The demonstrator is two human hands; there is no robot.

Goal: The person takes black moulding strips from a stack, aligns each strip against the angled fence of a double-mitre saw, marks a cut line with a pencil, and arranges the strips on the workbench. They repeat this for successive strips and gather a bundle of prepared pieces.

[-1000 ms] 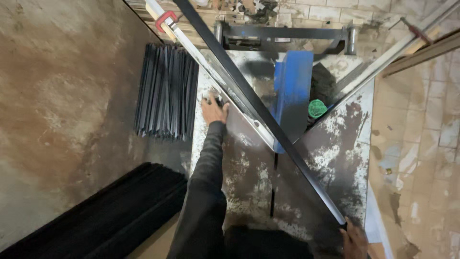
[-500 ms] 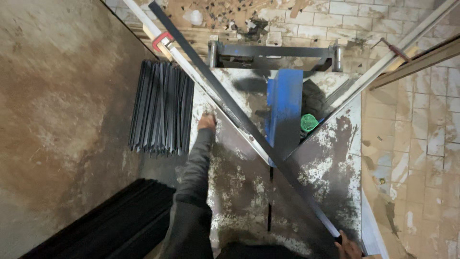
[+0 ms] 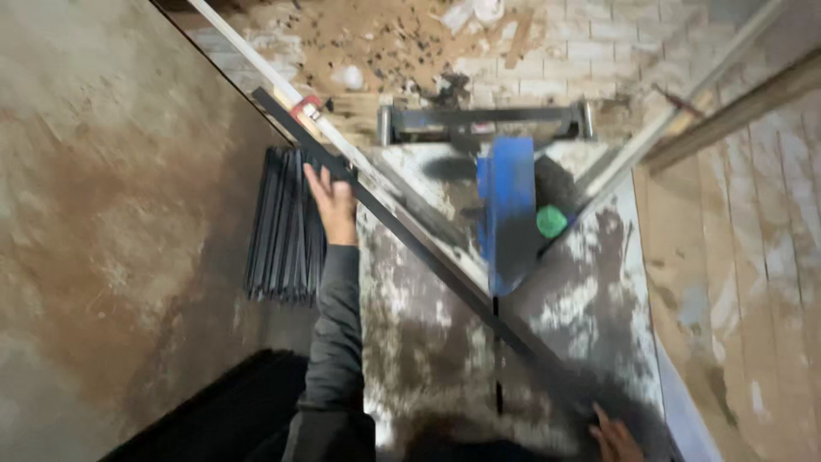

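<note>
Left of the blue saw head (image 3: 510,214), the left hand (image 3: 332,198) was grasping the far end of the long dark metal bar (image 3: 428,257), which ran slantwise across the worn saw table (image 3: 590,325) under that head; at the near end the right hand (image 3: 617,438) touched it, though I couldn't tell whether those fingers were clenched. Held so far apart, the bar could have twisted or slid off the table had either grip loosened. Since half a second earlier the left hand had moved further out along the bar, toward the stack of dark bars (image 3: 285,227).

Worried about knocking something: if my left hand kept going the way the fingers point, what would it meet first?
The left hand points up and slightly left, fingers on the dark bar. Just past it lies the pale rail with its red clamp, probably met first; depth is unclear.
</note>
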